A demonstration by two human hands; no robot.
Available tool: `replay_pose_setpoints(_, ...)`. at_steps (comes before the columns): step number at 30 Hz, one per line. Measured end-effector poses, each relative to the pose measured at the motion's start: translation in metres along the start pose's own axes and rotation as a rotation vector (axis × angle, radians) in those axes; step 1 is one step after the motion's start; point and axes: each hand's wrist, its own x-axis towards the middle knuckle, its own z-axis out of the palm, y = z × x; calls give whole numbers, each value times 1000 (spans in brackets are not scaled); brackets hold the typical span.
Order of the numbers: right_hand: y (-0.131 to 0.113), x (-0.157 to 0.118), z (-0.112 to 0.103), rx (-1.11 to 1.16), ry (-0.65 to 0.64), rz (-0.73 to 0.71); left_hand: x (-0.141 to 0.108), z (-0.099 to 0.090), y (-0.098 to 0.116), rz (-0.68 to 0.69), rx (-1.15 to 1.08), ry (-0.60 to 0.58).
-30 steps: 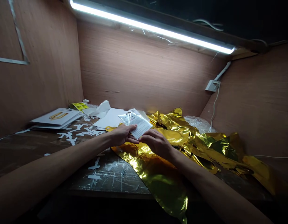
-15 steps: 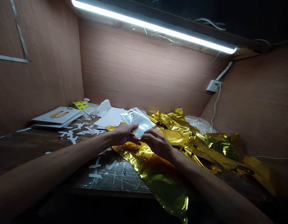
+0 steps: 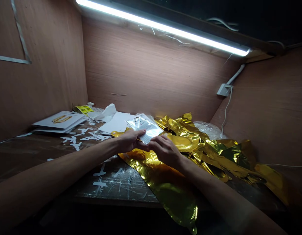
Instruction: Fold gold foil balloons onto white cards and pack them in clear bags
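A clear plastic packet [image 3: 151, 128] with a printed card inside is tilted up over the middle of the worktable, glare across its face. My left hand [image 3: 129, 140] grips its lower left side, thumb on top and fingers beneath. At the packet's lower right edge my right hand [image 3: 165, 148] is closed with its fingertips pinched together; whether they hold the edge or a small flap is hidden. Shiny gold foil balloons [image 3: 169, 192] lie flat under both hands, one hanging over the table's front edge.
White cards with a gold U picture [image 3: 60, 121] are stacked at the left. White paper scraps [image 3: 75, 140] litter the tabletop. Behind the hands lie white sheets [image 3: 118, 121] and a yellow label sheet [image 3: 83, 109]. More clear plastic [image 3: 209, 130] sits back right, near a hanging cable [image 3: 225, 111].
The packet has tilted slightly, so the glare on it has shifted. My right fingers have moved a little at its lower edge. My left hand stays almost still.
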Motion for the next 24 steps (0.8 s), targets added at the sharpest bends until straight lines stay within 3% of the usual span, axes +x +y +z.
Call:
replay_pose_setpoints(6,-6,2,8,-161,-53,26,1,0,2,2,-12,18)
replay_pose_setpoints(17,-3,1,6,143,89,142,5,-10,2,-1,-53,-15)
replay_pose_setpoints(24,0,-3,4,89,91,66,4,-5,1,10,-86,-28)
